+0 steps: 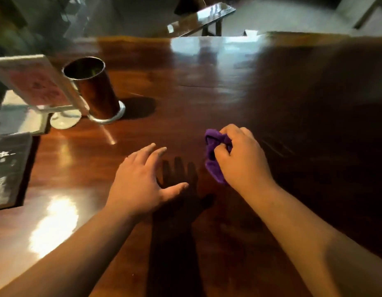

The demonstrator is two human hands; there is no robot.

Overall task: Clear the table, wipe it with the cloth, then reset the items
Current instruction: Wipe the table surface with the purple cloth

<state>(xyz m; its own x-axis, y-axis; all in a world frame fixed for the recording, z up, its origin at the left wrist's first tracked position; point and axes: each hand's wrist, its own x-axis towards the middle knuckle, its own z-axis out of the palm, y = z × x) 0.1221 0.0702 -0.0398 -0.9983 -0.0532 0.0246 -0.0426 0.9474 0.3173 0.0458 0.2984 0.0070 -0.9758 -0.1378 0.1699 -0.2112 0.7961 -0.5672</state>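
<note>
A glossy dark wooden table (228,86) fills the view. My right hand (243,159) is closed around a bunched purple cloth (213,155), just above the tabletop near its middle. To its left my left hand (142,179) hovers over the wood, fingers spread and holding nothing. At the left side stands an empty metal cylinder cup (95,91) on a round base. Beside that cup is a sign card in a clear stand (37,82) with a round white foot.
Dark menu booklets (7,168) lie at the table's left edge, and a pale tray or mat (18,118) sits under the sign stand. Beyond the far edge are a bench-like surface (203,16) and the floor.
</note>
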